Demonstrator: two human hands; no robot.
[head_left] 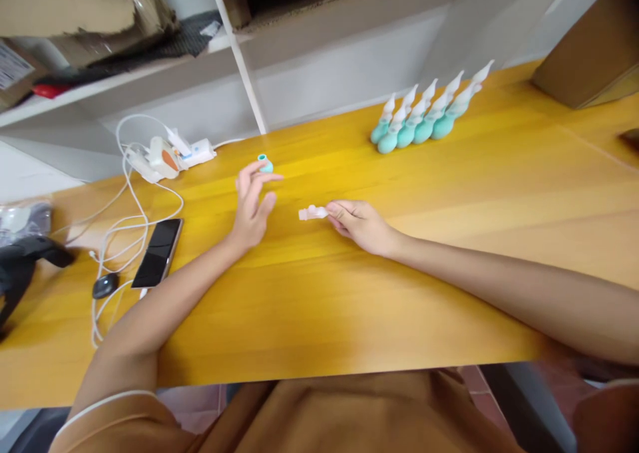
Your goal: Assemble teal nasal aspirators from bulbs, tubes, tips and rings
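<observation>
In my right hand (360,225) a pale translucent nozzle (313,212) is pinched by one end, its wider collar pointing left above the table. My left hand (253,203) is open, fingers spread, with nothing held in it. Just behind its fingertips stands a small turquoise rubber bulb (266,165) with an open neck facing up. I cannot tell whether the fingers touch the bulb. At the back right, several turquoise bulbs (405,134) stand in rows, each topped with a whitish pointed nozzle (400,116).
On the left lie a phone (158,253), a black mouse-like object (105,285), looped white cables (130,230) and a power strip (200,152) with plugs. A brown box (589,54) stands at the back right. White shelving (244,74) with cardboard rises behind the wooden table (279,306).
</observation>
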